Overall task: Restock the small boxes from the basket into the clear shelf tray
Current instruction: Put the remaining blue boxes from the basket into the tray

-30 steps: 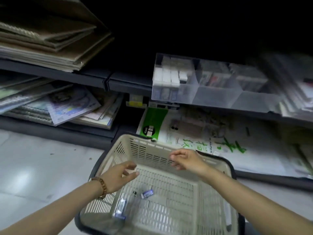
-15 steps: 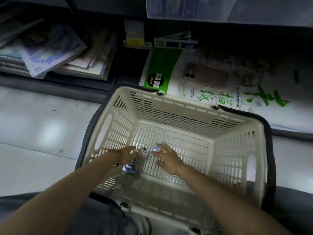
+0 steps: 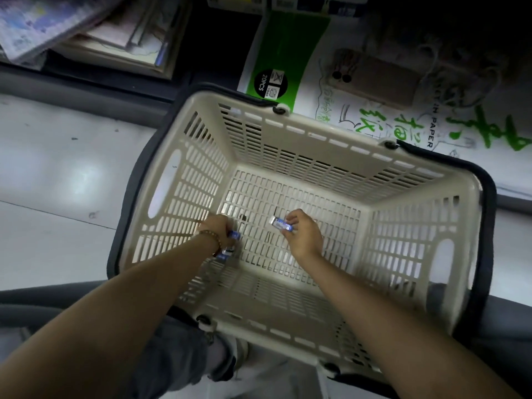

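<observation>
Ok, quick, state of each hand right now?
Left hand: grips blue boxes in the basket.
Right hand: pinches one small box.

Your basket [image 3: 288,131] is cream plastic, smooth with a dull sheen; its handle [image 3: 489,203] at 3 o'clock looks like matt black plastic. The box [image 3: 280,224] pinched in your right hand [image 3: 303,239] has a glossy blue-and-white wrap, as do the boxes [image 3: 234,235] your left hand [image 3: 220,230] grips. Your bracelet [image 3: 211,240] is brown beads, wood by the look. The floor [image 3: 72,174] at 9 o'clock is pale, smooth and glossy. The pack [image 3: 288,53] at 12 o'clock is shiny printed film. Your trousers [image 3: 172,355] are grey cloth.
</observation>
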Demonstrator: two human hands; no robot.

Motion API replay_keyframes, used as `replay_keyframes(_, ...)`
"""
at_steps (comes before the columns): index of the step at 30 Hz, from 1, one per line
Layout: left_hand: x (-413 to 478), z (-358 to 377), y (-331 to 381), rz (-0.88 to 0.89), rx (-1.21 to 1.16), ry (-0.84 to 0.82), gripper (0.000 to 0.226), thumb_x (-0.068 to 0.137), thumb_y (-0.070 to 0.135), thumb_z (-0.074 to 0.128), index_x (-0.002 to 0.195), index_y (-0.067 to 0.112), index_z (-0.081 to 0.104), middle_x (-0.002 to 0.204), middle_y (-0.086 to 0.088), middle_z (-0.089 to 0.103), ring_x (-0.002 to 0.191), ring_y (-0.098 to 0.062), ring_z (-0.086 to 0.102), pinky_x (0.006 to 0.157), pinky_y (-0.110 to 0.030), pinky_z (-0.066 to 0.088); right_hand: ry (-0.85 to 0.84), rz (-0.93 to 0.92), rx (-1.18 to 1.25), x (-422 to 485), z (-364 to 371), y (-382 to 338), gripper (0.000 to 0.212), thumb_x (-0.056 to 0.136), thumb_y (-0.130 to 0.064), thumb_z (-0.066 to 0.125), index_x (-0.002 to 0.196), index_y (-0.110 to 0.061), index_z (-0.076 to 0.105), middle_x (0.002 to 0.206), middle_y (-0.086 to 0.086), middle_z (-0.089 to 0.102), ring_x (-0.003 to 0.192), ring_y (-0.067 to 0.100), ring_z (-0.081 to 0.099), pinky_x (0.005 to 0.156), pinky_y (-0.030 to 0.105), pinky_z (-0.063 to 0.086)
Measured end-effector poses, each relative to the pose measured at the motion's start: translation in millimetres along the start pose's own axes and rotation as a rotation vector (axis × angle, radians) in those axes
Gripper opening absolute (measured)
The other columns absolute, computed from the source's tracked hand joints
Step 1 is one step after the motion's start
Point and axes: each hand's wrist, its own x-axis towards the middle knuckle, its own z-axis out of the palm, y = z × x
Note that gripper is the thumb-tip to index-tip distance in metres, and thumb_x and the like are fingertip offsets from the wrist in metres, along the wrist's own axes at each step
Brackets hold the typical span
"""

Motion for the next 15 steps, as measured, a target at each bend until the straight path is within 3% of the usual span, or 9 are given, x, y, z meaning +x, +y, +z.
replay_keyframes(2, -1, 1, 3, -0.003, -0.024, 0.022, 0.032, 0.077, 0.018, 0.072, 0.106, 0.006, 0.063, 0.109, -0.011, 0.064, 0.107, -0.026, 0.058, 0.093, -0.032, 0.045, -0.027, 0.044, -0.013, 2, 2, -1, 0.026, 0.081, -0.011, 0.071, 0.105, -0.015, 0.064, 0.104, 0.0, 0.064, 0.094, 0.016, 0.06, 0.074, 0.026, 0.047)
replay_keyframes(4, 0, -5, 6, -0.04, -0.111, 0.062, 0.031, 0.082, 0.015, 0.065, 0.108, 0.003, 0.055, 0.107, -0.015, 0.06, 0.105, -0.028, 0.057, 0.086, -0.031, 0.043, -0.073, 0.051, -0.061, 2, 0, 1, 0.024, 0.082, -0.008, 0.069, 0.105, -0.012, 0.066, 0.106, 0.004, 0.064, 0.095, 0.019, 0.06, 0.075, 0.026, 0.046)
replay_keyframes(7, -4, -24, 14, -0.114, -0.454, 0.056, 0.018, 0.088, 0.008, 0.059, 0.099, 0.0, 0.048, 0.092, -0.014, 0.058, 0.093, -0.029, 0.056, 0.069, -0.029, 0.046, -0.135, 0.118, -0.077, 2, -8, 3, 0.017, 0.082, -0.011, 0.07, 0.099, -0.008, 0.069, 0.103, 0.007, 0.063, 0.091, 0.022, 0.061, 0.077, 0.03, 0.048)
replay_keyframes(9, -12, -40, 24, -0.126, -0.86, 0.039, 0.003, 0.091, 0.0, 0.051, 0.091, -0.002, 0.052, 0.092, -0.021, 0.059, 0.088, -0.035, 0.06, 0.057, -0.027, 0.054, -0.15, 0.228, 0.163, 0, -17, -9, 0.023, 0.082, -0.013, 0.072, 0.101, -0.001, 0.07, 0.097, 0.011, 0.066, 0.083, 0.021, 0.061, 0.074, 0.03, 0.052)
replay_keyframes(11, -28, -58, 35, -0.193, -1.264, 0.023, 0.017, 0.095, -0.002, 0.043, 0.081, 0.006, 0.049, 0.083, -0.017, 0.056, 0.073, -0.026, 0.057, 0.046, -0.024, 0.053, -0.222, 0.273, 0.518, -6, -28, -35, 0.031, 0.084, -0.009, 0.068, 0.111, 0.005, 0.065, 0.101, 0.018, 0.067, 0.073, 0.015, 0.062, 0.069, 0.022, 0.056)
replay_keyframes(13, -40, -70, 44, -0.191, -1.365, 0.023, 0.013, 0.096, 0.012, 0.046, 0.085, 0.009, 0.051, 0.079, -0.01, 0.054, 0.071, -0.022, 0.057, 0.05, -0.029, 0.056, -0.333, 0.188, 0.688, -9, -40, -66, 0.031, 0.088, -0.006, 0.062, 0.118, 0.005, 0.06, 0.1, 0.015, 0.068, 0.07, 0.01, 0.063, 0.072, 0.018, 0.056)
replay_keyframes(15, -58, -86, 46, -0.131, -1.295, -0.009, 0.026, 0.092, 0.036, 0.051, 0.097, 0.01, 0.054, 0.084, -0.008, 0.058, 0.077, -0.02, 0.061, 0.059, -0.031, 0.057, -0.429, 0.098, 0.807, -16, -51, -100, 0.03, 0.089, -0.005, 0.06, 0.117, 0.004, 0.06, 0.089, 0.008, 0.069, 0.068, 0.008, 0.065, 0.076, 0.019, 0.056)
